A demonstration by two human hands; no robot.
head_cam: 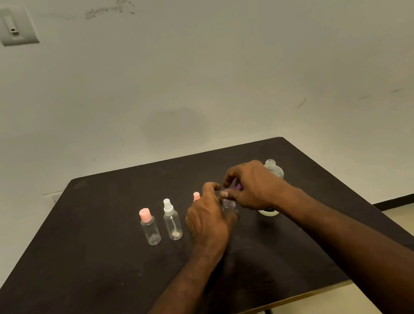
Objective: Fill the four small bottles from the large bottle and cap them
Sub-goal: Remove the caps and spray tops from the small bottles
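Note:
On the dark table [109, 269] stand a small clear bottle with a pink cap [149, 226] and a small clear spray bottle with a white top [171, 219]. A third bottle's pink cap [196, 196] shows behind my left hand [207, 217]. My left hand grips a fourth small clear bottle [228, 205]. My right hand [253, 186] pinches a purple cap [238, 186] just above that bottle's neck. The large clear bottle [275, 168], uncapped, stands behind my right hand, mostly hidden.
A pale round object [268, 212], perhaps a lid, lies on the table under my right wrist. The table stands against a white wall with a switch plate [14, 26]. The table's right edge drops to a light floor.

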